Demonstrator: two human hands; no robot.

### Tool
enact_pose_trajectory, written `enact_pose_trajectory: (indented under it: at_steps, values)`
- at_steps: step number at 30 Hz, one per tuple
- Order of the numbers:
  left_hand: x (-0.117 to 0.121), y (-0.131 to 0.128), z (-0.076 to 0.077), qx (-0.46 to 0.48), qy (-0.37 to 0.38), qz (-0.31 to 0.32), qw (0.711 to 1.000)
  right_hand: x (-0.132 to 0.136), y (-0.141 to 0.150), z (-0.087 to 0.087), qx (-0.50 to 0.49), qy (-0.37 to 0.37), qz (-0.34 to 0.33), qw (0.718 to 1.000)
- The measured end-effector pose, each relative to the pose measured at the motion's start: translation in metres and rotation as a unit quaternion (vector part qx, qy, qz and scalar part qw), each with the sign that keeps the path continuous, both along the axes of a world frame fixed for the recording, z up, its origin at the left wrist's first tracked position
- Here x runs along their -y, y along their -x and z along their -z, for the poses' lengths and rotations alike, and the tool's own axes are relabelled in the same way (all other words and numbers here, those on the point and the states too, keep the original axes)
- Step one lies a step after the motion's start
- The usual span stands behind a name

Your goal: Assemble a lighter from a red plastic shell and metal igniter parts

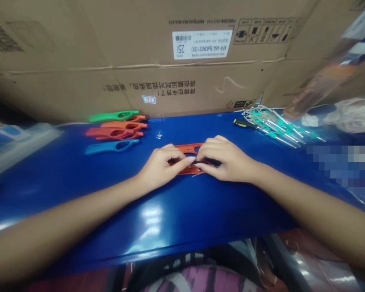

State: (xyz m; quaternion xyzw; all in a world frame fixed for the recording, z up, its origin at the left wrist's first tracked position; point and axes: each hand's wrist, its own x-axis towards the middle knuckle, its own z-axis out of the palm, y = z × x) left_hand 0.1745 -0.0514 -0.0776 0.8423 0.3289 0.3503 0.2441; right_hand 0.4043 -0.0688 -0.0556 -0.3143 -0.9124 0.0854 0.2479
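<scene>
An orange plastic casing (186,149) lies on the blue table in front of me, its far part showing between my hands and its near part below them. My left hand (167,164) is closed in a pinch over the casing's left side; what sits inside its fingers is mostly hidden. From the right, my right hand (223,160) pinches a small black part (196,162) above the casing. The fingertips of both hands nearly meet at this part. A thin pale wire or rod (197,174) pokes out below the right fingers.
Several coloured plastic casings, a blue one (111,147) nearest, lie at left. Tiny metal pins (159,136) are beside them. At right are a screwdriver (244,123) and metal rods with teal parts (279,125). A cardboard box (79,89) stands behind; plastic sheeting (24,142) lies far left.
</scene>
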Motion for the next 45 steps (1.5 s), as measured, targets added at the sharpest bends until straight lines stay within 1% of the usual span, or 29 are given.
enact_pose_trajectory:
  at_steps: [3,5,8,13,16,26,29,33,35,39,45]
  values:
    - [0.001,0.0,-0.003,-0.015,-0.046,0.001,0.999,-0.002,0.0,0.001,-0.026,0.036,0.028,0.999]
    - [0.001,0.001,-0.003,-0.015,-0.066,0.011,0.998,-0.004,0.0,0.003,-0.026,0.051,0.042,0.998]
    - [-0.002,0.003,-0.002,-0.03,-0.091,0.036,0.995,-0.005,-0.001,0.006,-0.008,0.047,0.046,0.998]
    - [-0.008,0.008,0.0,-0.09,-0.125,0.089,0.984,-0.004,-0.001,0.008,0.022,0.022,0.029,0.999]
    - [-0.011,0.009,0.001,-0.095,-0.131,0.102,0.981,-0.003,-0.001,0.008,0.021,0.023,0.029,0.999]
    - [-0.01,0.006,0.006,-0.043,-0.131,0.089,0.986,-0.005,0.0,0.008,0.031,0.046,0.062,0.997]
    - [-0.009,0.006,0.005,-0.039,-0.127,0.099,0.986,-0.003,0.0,0.004,0.066,0.032,0.066,0.995]
    - [-0.007,0.008,0.003,-0.063,-0.128,0.126,0.982,-0.001,0.0,-0.001,0.116,0.001,0.067,0.991]
    - [-0.007,0.008,0.003,-0.075,-0.134,0.129,0.98,0.0,-0.001,-0.003,0.134,-0.011,0.066,0.989]
    - [-0.009,0.009,0.005,-0.087,-0.138,0.131,0.978,-0.001,-0.004,-0.005,0.163,-0.034,0.071,0.984]
    - [-0.01,0.01,0.006,-0.097,-0.133,0.136,0.977,-0.002,-0.008,-0.006,0.179,-0.042,0.044,0.982]
